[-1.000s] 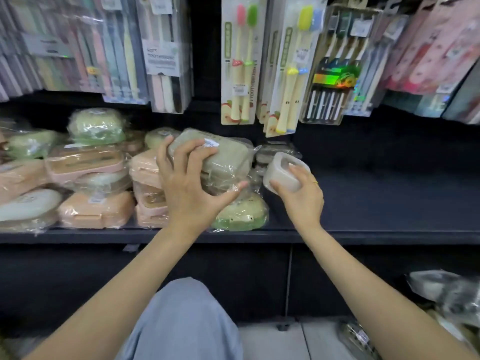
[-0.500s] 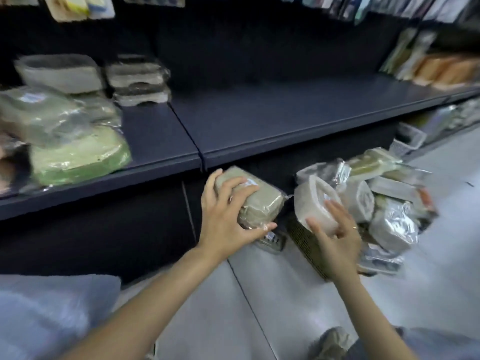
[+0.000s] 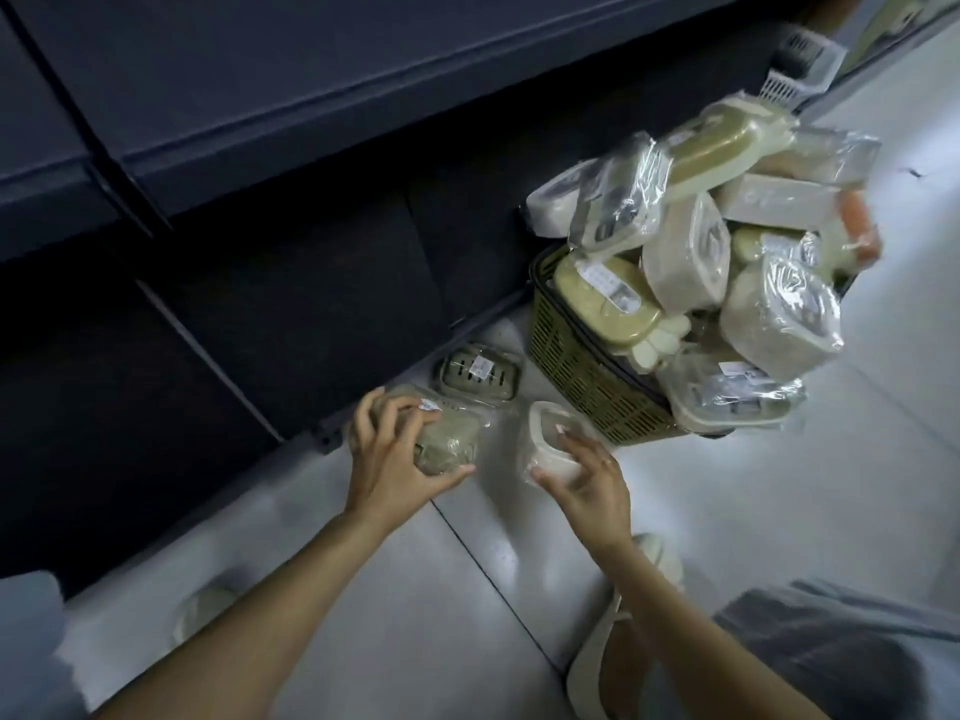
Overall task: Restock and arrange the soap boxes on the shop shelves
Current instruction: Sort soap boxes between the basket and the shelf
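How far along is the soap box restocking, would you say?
Early, I'd guess. Done: nothing on the one dark shelf in view. In hand: the left hand grips a wrapped green soap box, the right hand a white soap box, low over the floor. Left: the green basket is heaped with boxes.

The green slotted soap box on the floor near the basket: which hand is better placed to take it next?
Left. The left hand is nearer the green slotted soap box, but both hands already hold boxes.
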